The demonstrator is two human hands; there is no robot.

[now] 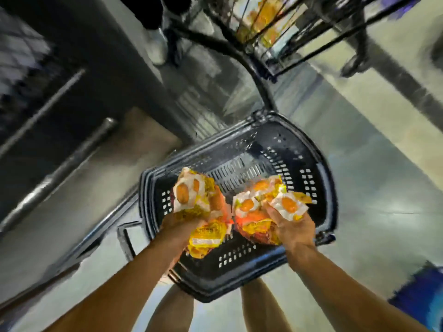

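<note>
Our left hand (pixel 178 226) and right hand (pixel 293 230) each clutch a bunch of packets (pixel 189 195) over the basket (pixel 332 192). They look light, crinkly and slippery, so we squeeze mid-bunch.

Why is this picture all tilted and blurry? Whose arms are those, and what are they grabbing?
A small camera sits on a person's head and looks down, so you see their own two arms. The wide lens bends and tilts everything, and the blur probably comes from the head moving. The left hand grips a bunch of yellow-and-orange food packets. The right hand holds another bunch in its fingers. Both are over a dark plastic shopping basket, with pale floor around it.
</note>
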